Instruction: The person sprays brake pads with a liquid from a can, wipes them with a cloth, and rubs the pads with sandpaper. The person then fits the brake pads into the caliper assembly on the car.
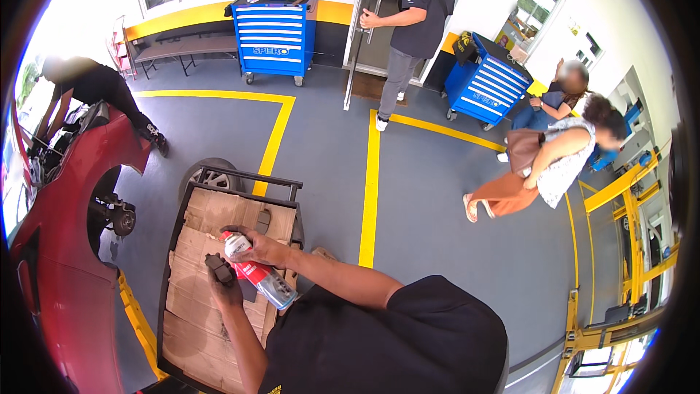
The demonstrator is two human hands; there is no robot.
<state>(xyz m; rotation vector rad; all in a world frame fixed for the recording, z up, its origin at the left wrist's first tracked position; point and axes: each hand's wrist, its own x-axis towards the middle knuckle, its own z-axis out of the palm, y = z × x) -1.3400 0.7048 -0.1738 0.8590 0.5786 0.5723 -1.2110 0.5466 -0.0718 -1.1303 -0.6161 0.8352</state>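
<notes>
Right hand [264,249] clamped on spray can [259,274], left hand [224,286] gripping dark brake pad [219,268], both over cardboard-lined cart [219,211]. Red car [65,277] close left, loose wheel [208,174] behind cart.

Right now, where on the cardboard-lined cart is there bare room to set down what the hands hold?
The cardboard sheet on the black metal cart lies bare below the left hand, and again at the far end near the handle. The middle is crowded: both hands, the dark brake pad and red-and-white spray can.
</notes>
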